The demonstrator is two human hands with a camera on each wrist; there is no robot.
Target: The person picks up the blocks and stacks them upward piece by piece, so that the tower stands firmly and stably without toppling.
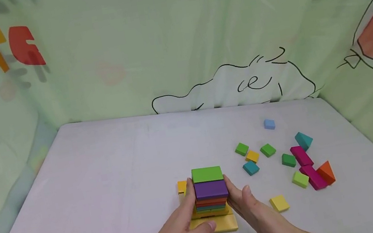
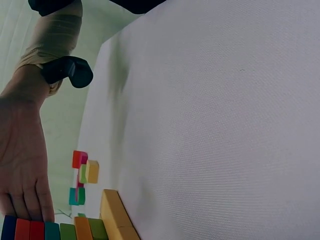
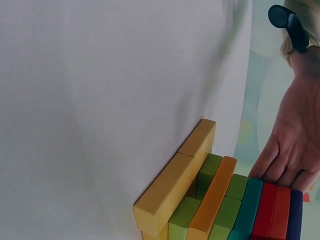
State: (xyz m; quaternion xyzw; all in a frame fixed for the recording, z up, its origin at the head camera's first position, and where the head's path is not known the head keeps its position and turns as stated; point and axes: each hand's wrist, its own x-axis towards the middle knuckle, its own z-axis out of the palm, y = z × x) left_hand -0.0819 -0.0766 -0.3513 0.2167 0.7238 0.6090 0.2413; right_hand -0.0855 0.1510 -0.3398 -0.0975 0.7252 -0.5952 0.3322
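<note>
Both hands low in the frame, left hand (image 1: 181,227) and right hand (image 1: 249,205), fingers straight, pressed flat against opposite sides of a block tower (image 1: 209,191) at lower centre of the desk (image 1: 109,188). Green block (image 1: 206,174) on top, purple block (image 1: 210,189) under it, red and teal layers lower, yellow base block (image 1: 224,223) at the bottom. Loose blocks scattered right of centre: yellow cube (image 1: 279,203), magenta bars (image 1: 308,172), orange wedge (image 1: 326,172), pale blue cube (image 1: 269,124) farther back.
</note>
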